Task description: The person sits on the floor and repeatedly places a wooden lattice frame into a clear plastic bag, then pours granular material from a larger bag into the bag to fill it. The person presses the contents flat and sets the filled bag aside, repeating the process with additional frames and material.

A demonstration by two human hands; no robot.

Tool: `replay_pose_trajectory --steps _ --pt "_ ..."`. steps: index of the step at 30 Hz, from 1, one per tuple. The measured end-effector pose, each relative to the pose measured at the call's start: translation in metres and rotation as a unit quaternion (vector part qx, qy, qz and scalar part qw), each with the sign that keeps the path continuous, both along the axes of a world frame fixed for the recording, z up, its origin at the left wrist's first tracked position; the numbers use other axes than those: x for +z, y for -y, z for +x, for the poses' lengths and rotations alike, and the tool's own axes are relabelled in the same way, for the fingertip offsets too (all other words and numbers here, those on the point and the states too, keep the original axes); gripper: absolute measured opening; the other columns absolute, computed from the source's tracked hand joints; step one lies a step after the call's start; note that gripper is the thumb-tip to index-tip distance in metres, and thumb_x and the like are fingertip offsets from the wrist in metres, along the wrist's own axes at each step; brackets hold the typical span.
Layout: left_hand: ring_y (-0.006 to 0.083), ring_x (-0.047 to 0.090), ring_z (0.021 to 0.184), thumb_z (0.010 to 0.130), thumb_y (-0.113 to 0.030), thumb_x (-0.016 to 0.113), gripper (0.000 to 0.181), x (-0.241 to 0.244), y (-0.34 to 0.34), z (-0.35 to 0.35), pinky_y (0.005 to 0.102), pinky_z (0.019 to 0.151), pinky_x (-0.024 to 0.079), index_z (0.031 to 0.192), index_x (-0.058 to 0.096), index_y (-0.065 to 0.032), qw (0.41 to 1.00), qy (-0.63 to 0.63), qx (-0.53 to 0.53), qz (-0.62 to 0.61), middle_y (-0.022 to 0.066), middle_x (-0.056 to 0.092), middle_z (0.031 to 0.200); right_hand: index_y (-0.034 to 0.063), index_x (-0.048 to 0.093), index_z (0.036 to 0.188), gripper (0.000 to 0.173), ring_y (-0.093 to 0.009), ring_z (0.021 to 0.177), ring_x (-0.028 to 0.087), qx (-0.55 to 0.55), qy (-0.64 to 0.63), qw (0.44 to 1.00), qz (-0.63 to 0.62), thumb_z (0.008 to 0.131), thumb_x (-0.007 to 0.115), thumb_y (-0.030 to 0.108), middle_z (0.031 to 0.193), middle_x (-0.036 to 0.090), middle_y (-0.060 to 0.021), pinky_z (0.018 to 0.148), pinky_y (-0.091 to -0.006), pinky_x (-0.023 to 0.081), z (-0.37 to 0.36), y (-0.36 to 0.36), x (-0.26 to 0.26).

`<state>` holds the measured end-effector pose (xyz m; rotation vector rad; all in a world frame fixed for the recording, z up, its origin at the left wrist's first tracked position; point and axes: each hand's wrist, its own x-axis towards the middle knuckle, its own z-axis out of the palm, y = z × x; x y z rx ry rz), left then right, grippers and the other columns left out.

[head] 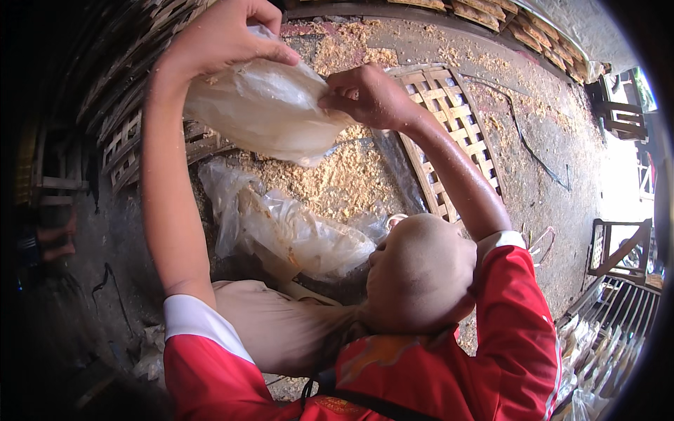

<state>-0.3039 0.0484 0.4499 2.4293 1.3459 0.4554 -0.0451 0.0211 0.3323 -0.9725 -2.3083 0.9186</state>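
Observation:
Both my hands hold up a translucent plastic bag (258,108) in front of me, above the littered floor. My left hand (226,39) grips its upper edge between thumb and fingers. At the bag's right side, my right hand (366,94) pinches the film with bent fingers. Beneath, a heap of pale yellow crumbs (326,179) covers the ground. Crumpled clear plastic sheeting (310,237) lies between that heap and my bent legs, stained brown in places. Just beyond my right forearm is a woven bamboo rack (447,110) in a wooden frame.
Stacked lattice racks (126,142) stand on the left. More stacked racks (484,13) line the far side. A black strap (532,147) lies on the concrete floor at right. Filled plastic bags (600,352) sit on a slatted rack at lower right. Another person's feet (58,242) show at left.

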Motion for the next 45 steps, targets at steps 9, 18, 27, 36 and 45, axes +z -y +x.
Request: replay_pose_trajectory --steps 9,18,27,36,45 --pt "0.0096 0.056 0.069 0.077 -0.006 0.083 0.024 0.023 0.021 0.011 0.0294 0.064 0.046 0.069 0.06 0.0004 0.999 0.048 -0.009 -0.015 0.0034 0.06 0.066 0.0035 0.078 0.103 0.023 -0.02 0.078 0.074 -0.049 -0.019 0.999 0.01 0.095 0.075 0.025 0.089 0.077 -0.013 0.073 -0.0373 0.057 -0.007 0.005 -0.012" --pt "0.0092 0.051 0.063 0.074 -0.012 0.086 0.033 0.029 0.028 0.011 0.0302 0.06 0.043 0.064 0.057 -0.0019 0.999 0.029 -0.009 0.017 0.0023 0.056 0.061 -0.002 0.076 0.095 0.026 -0.031 0.071 0.074 -0.075 -0.049 0.996 0.015 0.092 0.075 0.024 0.075 0.072 -0.0184 0.066 -0.0418 0.057 -0.006 0.013 -0.021" --pt "0.0081 0.048 0.059 0.072 -0.012 0.087 0.036 0.044 0.034 0.005 0.0303 0.056 0.041 0.06 0.055 -0.0032 0.999 0.002 0.021 0.045 0.0005 0.053 0.058 0.0035 0.077 0.102 0.023 -0.034 0.072 0.071 -0.04 0.065 0.994 0.079 0.09 0.077 0.024 0.09 0.075 -0.0183 0.067 -0.0442 0.054 0.021 0.002 -0.07" --pt "0.0065 0.046 0.056 0.071 -0.012 0.09 0.04 0.055 0.048 -0.006 0.0277 0.054 0.038 0.058 0.053 -0.0036 0.99 0.031 0.003 0.134 -0.0009 0.052 0.056 0.0038 0.078 0.097 0.033 -0.033 0.065 0.07 -0.095 0.07 0.993 0.03 0.089 0.08 0.036 0.076 0.072 -0.0195 0.063 -0.0455 0.052 0.037 0.011 -0.114" --pt "0.0052 0.045 0.053 0.069 -0.006 0.088 0.039 0.069 0.054 -0.019 0.0261 0.052 0.036 0.057 0.051 -0.0042 0.995 0.023 0.066 0.069 -0.0026 0.047 0.054 0.0027 0.073 0.113 0.035 -0.037 0.082 0.074 -0.028 0.203 0.978 -0.025 0.094 0.072 0.033 0.086 0.075 -0.0212 0.077 -0.0481 0.057 0.111 0.016 -0.155"
